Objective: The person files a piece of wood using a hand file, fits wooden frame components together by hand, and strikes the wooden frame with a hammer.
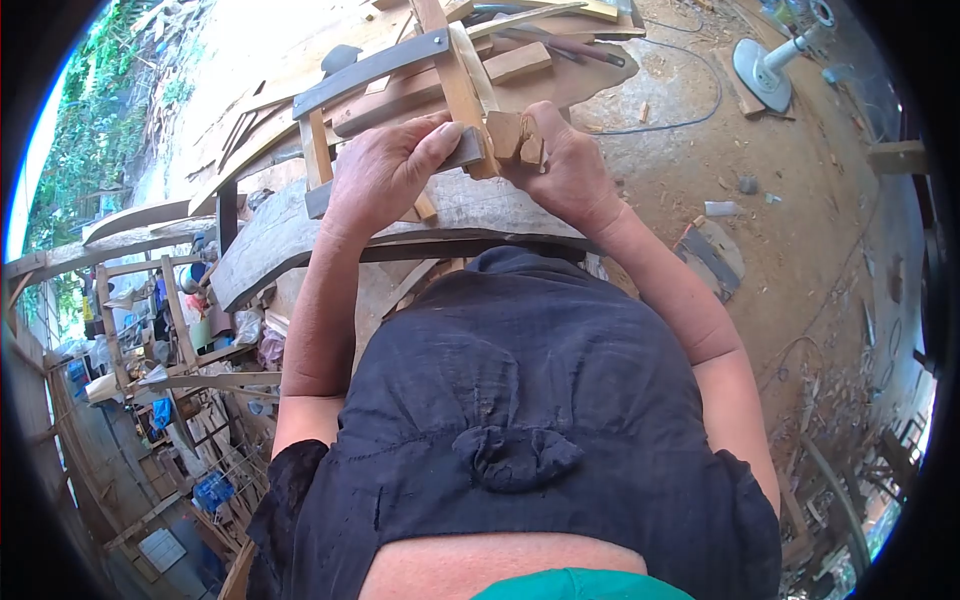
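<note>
A wooden frame (458,85) with two dark flat crossbars sits above the workbench (270,240), in front of my body. My left hand (385,170) is closed around the lower crossbar, its thumb lying along the bar near the end. In my right hand (565,165) is a small wooden block (506,133), gripped close beside the frame's right upright. The fingers of this hand curl partly out of sight behind the block. Whether block and upright touch, I cannot tell.
Beyond my hands, boards and strips of wood (520,62) lie piled. A white stand base (763,75) stands at upper right, and a cable (690,122) crosses the dusty ground. To the left is a timber rack (180,310) with assorted clutter.
</note>
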Demonstrator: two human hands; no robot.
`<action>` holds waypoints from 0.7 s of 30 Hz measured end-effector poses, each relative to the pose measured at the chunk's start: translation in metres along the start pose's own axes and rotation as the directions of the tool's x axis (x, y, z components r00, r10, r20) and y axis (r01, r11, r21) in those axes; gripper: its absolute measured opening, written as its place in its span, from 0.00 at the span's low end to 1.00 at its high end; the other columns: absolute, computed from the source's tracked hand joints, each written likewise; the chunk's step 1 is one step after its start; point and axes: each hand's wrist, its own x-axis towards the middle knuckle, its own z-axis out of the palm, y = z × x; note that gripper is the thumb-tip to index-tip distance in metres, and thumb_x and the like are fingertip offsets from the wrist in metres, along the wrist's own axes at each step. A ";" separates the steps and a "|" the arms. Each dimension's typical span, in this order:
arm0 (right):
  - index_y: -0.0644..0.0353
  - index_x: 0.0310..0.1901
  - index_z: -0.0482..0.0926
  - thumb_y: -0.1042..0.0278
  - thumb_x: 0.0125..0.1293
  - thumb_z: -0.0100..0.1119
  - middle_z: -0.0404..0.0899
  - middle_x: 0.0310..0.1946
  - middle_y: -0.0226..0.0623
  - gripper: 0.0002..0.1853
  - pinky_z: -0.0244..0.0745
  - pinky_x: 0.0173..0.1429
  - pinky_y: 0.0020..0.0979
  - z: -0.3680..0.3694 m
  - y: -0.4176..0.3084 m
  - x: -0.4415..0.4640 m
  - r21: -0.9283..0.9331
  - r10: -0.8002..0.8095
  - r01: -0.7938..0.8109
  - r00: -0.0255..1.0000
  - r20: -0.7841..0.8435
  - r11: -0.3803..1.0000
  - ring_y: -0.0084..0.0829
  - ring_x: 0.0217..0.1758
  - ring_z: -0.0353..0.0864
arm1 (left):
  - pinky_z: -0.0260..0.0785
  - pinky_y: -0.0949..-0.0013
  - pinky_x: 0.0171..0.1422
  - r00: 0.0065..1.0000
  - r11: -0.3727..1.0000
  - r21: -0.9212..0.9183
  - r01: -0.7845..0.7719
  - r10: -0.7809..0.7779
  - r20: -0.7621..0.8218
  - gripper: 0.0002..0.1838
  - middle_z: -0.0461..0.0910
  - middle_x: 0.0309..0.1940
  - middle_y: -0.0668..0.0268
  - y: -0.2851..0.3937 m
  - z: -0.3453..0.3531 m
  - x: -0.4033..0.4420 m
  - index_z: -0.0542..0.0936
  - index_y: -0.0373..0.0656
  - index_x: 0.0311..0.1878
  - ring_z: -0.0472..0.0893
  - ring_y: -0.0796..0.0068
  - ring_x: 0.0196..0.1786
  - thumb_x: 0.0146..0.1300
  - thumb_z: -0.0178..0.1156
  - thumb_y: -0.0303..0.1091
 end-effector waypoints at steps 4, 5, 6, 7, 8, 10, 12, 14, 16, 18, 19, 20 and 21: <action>0.59 0.45 0.70 0.66 0.53 0.72 0.82 0.34 0.47 0.22 0.79 0.42 0.37 -0.001 0.004 0.004 0.019 0.025 -0.026 0.999 0.019 0.999 0.45 0.41 0.85 | 0.72 0.68 0.52 0.997 0.997 0.003 0.074 -0.074 0.025 0.31 0.86 0.41 0.58 0.005 -0.001 0.000 0.80 0.44 0.58 0.84 0.69 0.46 0.69 0.46 0.59; 0.60 0.45 0.70 0.66 0.53 0.71 0.82 0.34 0.47 0.22 0.79 0.42 0.37 0.000 0.007 0.004 0.028 0.011 -0.012 1.000 0.022 1.000 0.44 0.41 0.85 | 0.72 0.68 0.52 0.997 0.997 -0.014 0.075 -0.075 0.025 0.30 0.86 0.40 0.58 0.005 0.000 0.001 0.80 0.44 0.58 0.84 0.70 0.46 0.69 0.47 0.59; 0.60 0.45 0.70 0.66 0.53 0.71 0.82 0.34 0.47 0.22 0.79 0.42 0.37 0.000 0.009 0.005 0.042 0.014 -0.015 1.000 0.022 0.999 0.44 0.41 0.85 | 0.72 0.69 0.52 0.997 0.996 -0.029 0.079 -0.078 0.023 0.30 0.86 0.40 0.59 0.005 0.000 0.001 0.80 0.44 0.58 0.84 0.71 0.46 0.69 0.47 0.58; 0.60 0.45 0.70 0.66 0.53 0.71 0.82 0.35 0.47 0.22 0.79 0.42 0.37 -0.001 0.010 0.005 0.057 0.001 -0.002 1.000 0.020 0.998 0.44 0.41 0.85 | 0.72 0.69 0.52 0.996 0.996 -0.018 0.087 -0.087 0.025 0.30 0.86 0.40 0.59 0.006 0.000 0.001 0.80 0.44 0.58 0.84 0.71 0.46 0.69 0.47 0.58; 0.59 0.46 0.70 0.66 0.53 0.71 0.82 0.35 0.47 0.22 0.79 0.42 0.37 -0.002 0.011 0.006 0.072 -0.011 0.010 1.000 0.018 0.997 0.44 0.40 0.85 | 0.72 0.69 0.51 0.997 0.997 -0.019 0.079 -0.079 0.009 0.29 0.85 0.39 0.58 0.007 0.001 0.002 0.81 0.43 0.57 0.83 0.72 0.45 0.69 0.47 0.57; 0.59 0.46 0.70 0.66 0.53 0.71 0.82 0.35 0.47 0.22 0.79 0.42 0.37 -0.006 0.013 0.006 0.108 0.008 -0.011 1.000 0.025 0.994 0.43 0.40 0.85 | 0.72 0.69 0.50 0.997 0.996 -0.016 0.082 -0.082 -0.002 0.29 0.85 0.38 0.58 0.008 0.002 0.002 0.81 0.42 0.56 0.83 0.72 0.44 0.69 0.48 0.57; 0.59 0.46 0.70 0.66 0.53 0.71 0.82 0.36 0.47 0.22 0.79 0.42 0.37 -0.008 0.015 0.008 0.134 0.026 -0.030 0.999 0.034 0.990 0.43 0.40 0.85 | 0.72 0.70 0.49 0.996 0.995 -0.050 0.087 -0.088 -0.018 0.28 0.85 0.36 0.58 0.007 0.003 0.002 0.81 0.40 0.55 0.83 0.73 0.42 0.68 0.49 0.56; 0.59 0.46 0.70 0.66 0.53 0.71 0.81 0.35 0.46 0.22 0.79 0.42 0.37 -0.008 0.015 0.009 0.106 0.000 -0.006 0.998 0.058 0.994 0.43 0.40 0.85 | 0.72 0.70 0.49 0.995 0.994 -0.058 0.098 -0.098 -0.003 0.28 0.85 0.36 0.58 0.006 0.002 0.004 0.81 0.39 0.54 0.83 0.73 0.42 0.68 0.50 0.56; 0.59 0.46 0.71 0.67 0.53 0.71 0.81 0.35 0.46 0.21 0.79 0.42 0.37 -0.005 0.013 0.009 0.060 -0.035 0.031 0.998 0.056 0.998 0.43 0.40 0.85 | 0.72 0.70 0.48 0.994 0.992 -0.069 0.108 -0.108 0.003 0.28 0.85 0.36 0.58 0.006 0.001 0.004 0.81 0.38 0.53 0.82 0.73 0.41 0.68 0.50 0.55; 0.60 0.45 0.71 0.67 0.53 0.71 0.81 0.35 0.47 0.21 0.79 0.42 0.37 -0.004 0.010 0.010 0.011 -0.075 0.075 0.995 0.060 0.997 0.44 0.40 0.85 | 0.72 0.70 0.49 0.989 0.988 -0.055 0.145 -0.145 -0.006 0.29 0.85 0.36 0.58 0.007 0.000 0.003 0.81 0.38 0.54 0.82 0.74 0.42 0.68 0.50 0.55; 0.60 0.45 0.71 0.67 0.53 0.71 0.81 0.35 0.47 0.21 0.79 0.42 0.38 -0.006 0.009 0.011 0.028 -0.071 0.069 0.995 0.066 0.997 0.45 0.40 0.85 | 0.72 0.70 0.49 0.988 0.987 -0.059 0.151 -0.152 -0.013 0.29 0.85 0.36 0.58 0.005 0.001 0.003 0.81 0.38 0.54 0.82 0.74 0.42 0.68 0.50 0.55; 0.60 0.46 0.71 0.67 0.53 0.71 0.81 0.35 0.47 0.21 0.79 0.42 0.38 -0.006 0.008 0.012 0.045 -0.067 0.063 0.995 0.073 0.997 0.45 0.40 0.84 | 0.73 0.69 0.49 0.994 0.994 -0.047 0.103 -0.105 -0.031 0.28 0.85 0.38 0.58 0.001 0.002 0.005 0.81 0.42 0.55 0.84 0.70 0.42 0.67 0.50 0.57; 0.60 0.46 0.71 0.67 0.53 0.71 0.81 0.35 0.47 0.21 0.79 0.42 0.38 -0.006 0.008 0.013 0.044 -0.074 0.070 0.994 0.084 0.997 0.45 0.40 0.84 | 0.74 0.68 0.50 0.997 0.998 -0.035 0.057 -0.059 -0.050 0.28 0.86 0.39 0.58 -0.002 0.003 0.005 0.82 0.45 0.55 0.85 0.66 0.43 0.67 0.51 0.59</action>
